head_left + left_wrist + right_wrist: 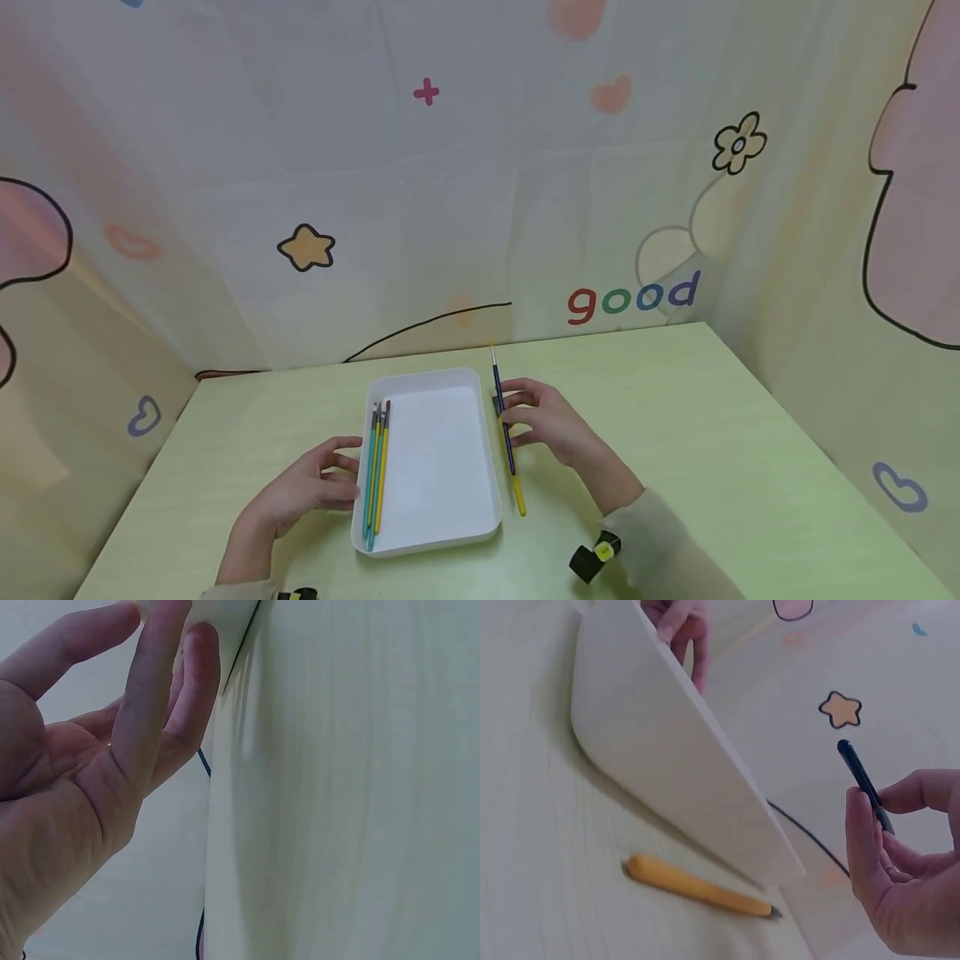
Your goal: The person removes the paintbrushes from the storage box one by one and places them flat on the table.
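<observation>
My right hand [547,421] pinches a slim dark blue paintbrush [497,375] between thumb and fingers, just right of a white tray [491,492]. In the right wrist view that dark blue handle is held up clear of the table. Below it, a yellow-handled paintbrush [697,889] lies on the table along the tray's right wall. Several thin paintbrushes [377,475], with teal and yellow handles, lie side by side along the tray's left inside edge. My left hand [311,483] rests its loosely bent fingertips against the tray's left side.
A pale wood-grain table [712,467] spreads around the tray. Behind and at both sides hangs a printed curtain [450,208] with stars, hearts and the word "good". A dark cord [810,838] shows behind the tray in the right wrist view.
</observation>
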